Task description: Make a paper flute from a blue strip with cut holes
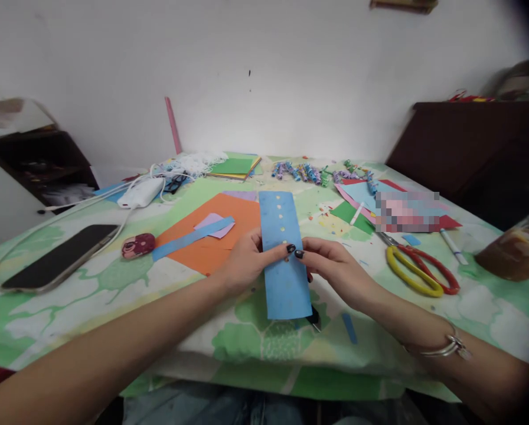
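Note:
A blue paper strip [286, 295] with a row of small holes down its middle is held upright above the table by both hands. My left hand [251, 260] pinches its left edge, thumb across the front. From the right, my right hand [335, 265] grips the other edge, its thumb near the holes and almost meeting the left thumb. The fingers behind the strip are mostly hidden. Under the strip's lower right corner, the dark tip of a tool [314, 319] shows, perhaps a cutter. A small blue scrap [349, 328] lies beside it.
Orange paper [233, 212] with a narrow blue strip [193, 237] lies behind my left hand. Scissors with yellow and red handles [419, 268] rest at the right, near a cup [516, 248]. A phone [61, 257] lies left. Curled ribbons [309, 172] line the back.

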Motion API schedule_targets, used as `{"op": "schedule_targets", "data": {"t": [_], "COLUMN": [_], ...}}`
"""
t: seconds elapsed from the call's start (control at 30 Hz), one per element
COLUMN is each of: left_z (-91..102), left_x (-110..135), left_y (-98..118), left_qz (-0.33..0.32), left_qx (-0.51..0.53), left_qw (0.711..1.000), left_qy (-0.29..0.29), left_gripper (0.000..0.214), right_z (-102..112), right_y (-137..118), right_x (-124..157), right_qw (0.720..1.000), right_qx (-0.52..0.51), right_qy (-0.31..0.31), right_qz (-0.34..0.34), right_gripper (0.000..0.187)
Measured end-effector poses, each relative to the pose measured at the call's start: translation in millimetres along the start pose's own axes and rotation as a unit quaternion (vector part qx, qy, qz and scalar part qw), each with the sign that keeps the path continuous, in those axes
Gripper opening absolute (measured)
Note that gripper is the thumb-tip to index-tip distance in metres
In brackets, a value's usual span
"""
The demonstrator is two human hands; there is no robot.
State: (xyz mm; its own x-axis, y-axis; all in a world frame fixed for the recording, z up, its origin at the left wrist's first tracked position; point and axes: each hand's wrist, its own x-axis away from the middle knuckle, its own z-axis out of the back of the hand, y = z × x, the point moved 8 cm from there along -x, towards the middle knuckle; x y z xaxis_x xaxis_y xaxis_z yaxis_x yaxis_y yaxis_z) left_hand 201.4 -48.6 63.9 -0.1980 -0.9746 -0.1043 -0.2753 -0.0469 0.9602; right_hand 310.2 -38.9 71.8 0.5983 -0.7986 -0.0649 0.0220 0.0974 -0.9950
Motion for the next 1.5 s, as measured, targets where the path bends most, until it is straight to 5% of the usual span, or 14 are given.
{"op": "schedule_targets", "data": {"t": [0.2,0.4,0.63,1.5], "left_z": [0.2,19.1,25.5,22.1], "left_x": [-15.5,-24.2,-24.1,-20.8], "left_y": [15.2,9.1,-5.8,-11.9], "left_qz": [0.002,0.027,0.055,0.095], "left_qx": [-0.012,-0.047,0.016,0.019], "left_qw": [0.999,0.998,0.998,0.995], "left_qy": [-0.052,0.015,-0.004,-0.028], "left_gripper": [0.021,0.023,0.036,0.039], "right_z": [0.5,6.0,18.1,15.9], "right_y": [-11.6,-1.8,12.0,27.2], "right_x": [-14.5,-26.0,-25.6,-21.5], "right_qw": [1.000,1.000,0.992,0.995], "right_qx": [-0.011,-0.015,0.090,0.075], "right_qy": [-0.007,0.016,0.091,0.062], "right_qz": [0.010,0.015,0.001,-0.019], "right_gripper": [0.020,0.023,0.025,0.029]}}
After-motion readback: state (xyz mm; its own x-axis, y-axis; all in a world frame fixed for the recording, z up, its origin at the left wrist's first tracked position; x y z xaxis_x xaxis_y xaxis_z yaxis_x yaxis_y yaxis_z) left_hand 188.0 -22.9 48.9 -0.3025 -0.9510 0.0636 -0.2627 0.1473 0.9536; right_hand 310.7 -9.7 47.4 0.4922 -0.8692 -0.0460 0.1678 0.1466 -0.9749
